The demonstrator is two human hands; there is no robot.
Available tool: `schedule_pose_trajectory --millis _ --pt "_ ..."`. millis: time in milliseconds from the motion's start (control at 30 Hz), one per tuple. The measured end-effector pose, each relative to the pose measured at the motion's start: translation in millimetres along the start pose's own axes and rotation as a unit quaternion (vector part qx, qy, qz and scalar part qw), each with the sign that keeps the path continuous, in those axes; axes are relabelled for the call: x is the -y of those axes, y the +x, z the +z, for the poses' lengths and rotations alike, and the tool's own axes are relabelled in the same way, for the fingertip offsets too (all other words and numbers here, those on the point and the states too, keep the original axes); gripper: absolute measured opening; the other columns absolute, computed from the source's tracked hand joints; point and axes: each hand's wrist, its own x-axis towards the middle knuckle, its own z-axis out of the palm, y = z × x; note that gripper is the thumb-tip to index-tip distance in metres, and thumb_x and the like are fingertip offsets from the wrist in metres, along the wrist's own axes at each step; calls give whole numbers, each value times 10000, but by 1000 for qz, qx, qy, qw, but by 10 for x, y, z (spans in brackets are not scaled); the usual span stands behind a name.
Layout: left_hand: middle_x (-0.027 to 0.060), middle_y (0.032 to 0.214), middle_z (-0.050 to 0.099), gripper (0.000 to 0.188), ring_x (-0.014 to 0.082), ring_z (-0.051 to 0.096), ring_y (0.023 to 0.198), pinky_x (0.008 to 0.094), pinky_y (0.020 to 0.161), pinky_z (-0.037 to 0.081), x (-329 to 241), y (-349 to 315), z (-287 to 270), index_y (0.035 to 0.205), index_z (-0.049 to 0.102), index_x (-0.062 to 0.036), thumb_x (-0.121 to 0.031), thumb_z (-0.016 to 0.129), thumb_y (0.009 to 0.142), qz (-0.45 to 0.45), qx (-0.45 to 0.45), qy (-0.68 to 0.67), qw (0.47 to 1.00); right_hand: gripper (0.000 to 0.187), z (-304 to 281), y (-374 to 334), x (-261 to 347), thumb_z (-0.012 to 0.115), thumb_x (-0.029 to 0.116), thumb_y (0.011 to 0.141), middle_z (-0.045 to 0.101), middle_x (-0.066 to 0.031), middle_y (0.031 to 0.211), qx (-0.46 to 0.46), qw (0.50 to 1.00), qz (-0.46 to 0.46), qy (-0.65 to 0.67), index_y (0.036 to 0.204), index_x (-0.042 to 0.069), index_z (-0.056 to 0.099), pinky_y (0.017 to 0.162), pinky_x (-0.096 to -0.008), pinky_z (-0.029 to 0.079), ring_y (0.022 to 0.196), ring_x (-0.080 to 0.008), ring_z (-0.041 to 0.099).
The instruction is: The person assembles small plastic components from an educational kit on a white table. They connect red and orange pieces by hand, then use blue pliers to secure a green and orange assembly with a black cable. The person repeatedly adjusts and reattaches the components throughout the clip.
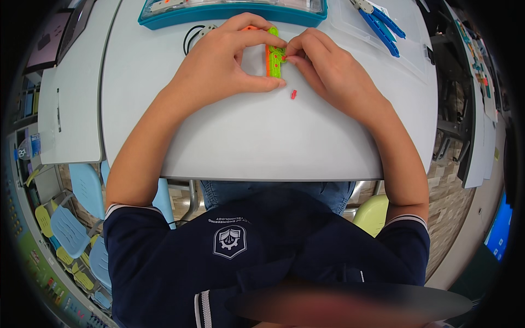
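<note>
Between the thumb and fingers of my left hand (219, 60) stands a small lime-green and orange plastic building piece (274, 63), gripped at its near and far ends. My right hand (336, 71) is at the right side of that piece, its thumb and index finger pinched together against it. A bit of red shows at those fingertips, too small to name for certain. One loose red connector peg (294, 94) lies on the white table just nearer to me than the piece. Part of another orange piece (250, 28) shows behind my left fingers.
A teal-rimmed parts box (229, 15) stands at the table's far edge. Blue-handled pliers (380, 27) rest on a clear plastic lid (410, 54) at the far right. A grey part with a black cable (190, 39) lies beyond my left hand. The white table's (262, 147) near edge runs before my lap.
</note>
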Motion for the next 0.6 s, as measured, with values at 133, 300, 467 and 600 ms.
schedule_pose_trajectory --millis 133,300,467,600 --pt "32 1179 622 519 172 618 790 288 667 503 -8 1 -1 1099 748 -106 -352 882 662 -9 2 -5 1000 153 -7 -1 10 651 55 925 602 -87 1000 14 1000 10 -16 1046 39 557 688 -383 518 814 -297 639" --pt "32 1182 622 522 174 619 798 289 667 502 -1 -3 4 1099 749 -107 -355 883 660 -9 3 -2 1000 149 -6 -6 16 655 51 922 607 -85 995 14 1000 14 -21 1043 40 570 696 -382 522 821 -295 641" --pt "35 1191 620 531 181 622 815 291 672 503 17 0 7 1104 747 -103 -358 885 658 7 -3 -2 1000 144 6 0 2 668 33 908 617 -85 973 -6 1000 12 16 1040 40 609 701 -372 530 825 -285 647" --pt "38 1199 619 537 182 622 815 292 673 502 10 0 6 1107 746 -103 -363 883 658 -11 3 -15 1000 136 30 7 4 669 37 909 617 -82 969 -7 1000 7 7 1032 41 611 689 -371 531 792 -284 645"
